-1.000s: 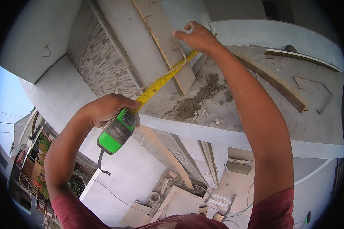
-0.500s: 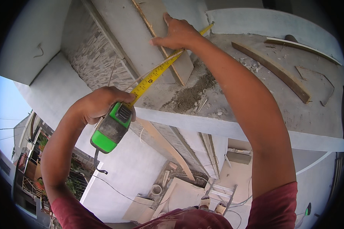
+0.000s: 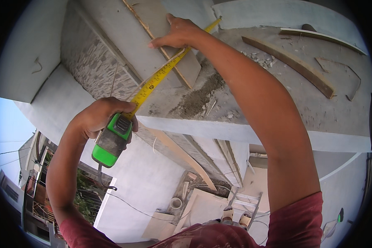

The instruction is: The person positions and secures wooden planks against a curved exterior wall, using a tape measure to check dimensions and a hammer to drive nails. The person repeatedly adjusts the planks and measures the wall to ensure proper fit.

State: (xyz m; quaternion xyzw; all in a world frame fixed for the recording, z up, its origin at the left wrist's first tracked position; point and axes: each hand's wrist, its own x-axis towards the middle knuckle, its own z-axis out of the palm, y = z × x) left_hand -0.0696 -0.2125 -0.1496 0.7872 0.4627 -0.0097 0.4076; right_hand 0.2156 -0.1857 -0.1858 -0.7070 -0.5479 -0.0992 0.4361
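My left hand [image 3: 107, 113] is closed round a green and grey tape measure [image 3: 110, 140], thumb by the mouth of its case. Its yellow blade [image 3: 158, 79] is drawn out, slanting up and away past my right wrist to the foot of the far wall. My right hand [image 3: 178, 34] reaches across a grey panel [image 3: 190, 66] with a rough tan edge, thumb and index finger spread apart against it. Its other fingers are hidden. Beside the blade runs a thin pale cord [image 3: 161, 67], its upper end near my right palm.
Damp mortar [image 3: 198, 97] and rubble lie on the concrete ledge [image 3: 285, 111]. A wooden batten [image 3: 291, 64] and a bent wire [image 3: 353, 74] lie to the right. Far below the ledge are a ladder [image 3: 246, 202], boards and a round bucket [image 3: 176, 203]. My sandalled feet [image 3: 227, 213] show there.
The whole view has shifted slightly, so the ledge and both hands sit further left and higher. My grip on the tape measure and the right hand's spread pose look the same.
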